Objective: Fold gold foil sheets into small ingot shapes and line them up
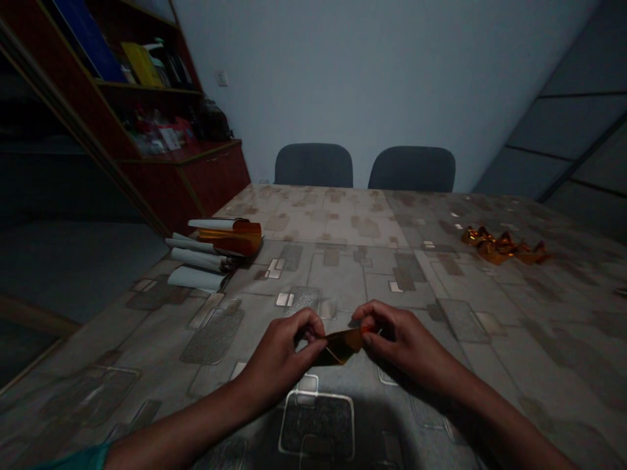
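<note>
- Grip: we record both hands closed in pinches, the left hand (279, 359) on one end of a narrow, glossy amber foil strip (340, 346) and the right hand (404, 339) on the other, with thumbs and fingers together.
- Item in hand: the strip is held in the air between the hands, just above a grey, patterned, wipe-clean table cover (357, 281), and it appears slightly twisted.
- Step in hand: we judge this to be pinching and shaping the strip; the work calls for both pinches to stay firm, so that the foil does not spring loose.
- Near the right hand's fingertips: we note a small bright orange patch (365, 329), too small to identify.
- Far right of the table: a crumpled pile of gold-amber foil (504, 249).
- Far left of the table: several rolled white paper tubes (193, 260), touching a glossy orange film roll (232, 236), with a small dark object (228, 266) we cannot identify beside them.
- Beyond the table: two dark grey upholstered chair backs (313, 166) (411, 168) against a pale blue wall (367, 72).
- Left background: a dark red wooden shelf unit (181, 176) holding a blue binder (85, 39) and a yellow folder (141, 64).
- Writing: we find no brand, label or legible text on any item.
</note>
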The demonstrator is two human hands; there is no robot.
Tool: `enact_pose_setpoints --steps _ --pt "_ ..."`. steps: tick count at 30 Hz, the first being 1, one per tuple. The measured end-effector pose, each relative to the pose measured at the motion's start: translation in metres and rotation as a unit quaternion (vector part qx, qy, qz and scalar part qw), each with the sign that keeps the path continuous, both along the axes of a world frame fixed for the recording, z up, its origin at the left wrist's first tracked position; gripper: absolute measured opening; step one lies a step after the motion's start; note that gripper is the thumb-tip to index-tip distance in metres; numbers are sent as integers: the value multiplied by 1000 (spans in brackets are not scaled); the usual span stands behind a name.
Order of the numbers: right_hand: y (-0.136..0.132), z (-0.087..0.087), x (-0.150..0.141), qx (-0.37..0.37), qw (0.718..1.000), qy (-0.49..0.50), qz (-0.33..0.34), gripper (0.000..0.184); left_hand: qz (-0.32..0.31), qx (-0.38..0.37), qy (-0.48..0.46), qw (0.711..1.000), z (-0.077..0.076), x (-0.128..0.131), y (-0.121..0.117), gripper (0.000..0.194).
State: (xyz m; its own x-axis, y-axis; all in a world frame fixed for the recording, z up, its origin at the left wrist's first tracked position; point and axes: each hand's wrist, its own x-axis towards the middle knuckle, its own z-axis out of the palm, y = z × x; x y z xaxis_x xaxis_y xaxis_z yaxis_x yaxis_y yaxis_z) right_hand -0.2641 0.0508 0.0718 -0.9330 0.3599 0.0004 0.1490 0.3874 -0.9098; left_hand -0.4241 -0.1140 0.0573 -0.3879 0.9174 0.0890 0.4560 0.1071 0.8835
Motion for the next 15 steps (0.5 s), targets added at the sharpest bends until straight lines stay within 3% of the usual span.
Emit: enact_pose_setpoints --steps 5,9,15 --pt "-7 3 1 26 999 -7 39 10 15 5 -137 990 10 3 2 6" --pt "-12 2 2 -62 997 7 37 21 27 20 -178 984 14 3 2 7" --pt "-14 -3 0 -169 985 45 -6 25 64 50 -316 945 9 -7 -1 38"
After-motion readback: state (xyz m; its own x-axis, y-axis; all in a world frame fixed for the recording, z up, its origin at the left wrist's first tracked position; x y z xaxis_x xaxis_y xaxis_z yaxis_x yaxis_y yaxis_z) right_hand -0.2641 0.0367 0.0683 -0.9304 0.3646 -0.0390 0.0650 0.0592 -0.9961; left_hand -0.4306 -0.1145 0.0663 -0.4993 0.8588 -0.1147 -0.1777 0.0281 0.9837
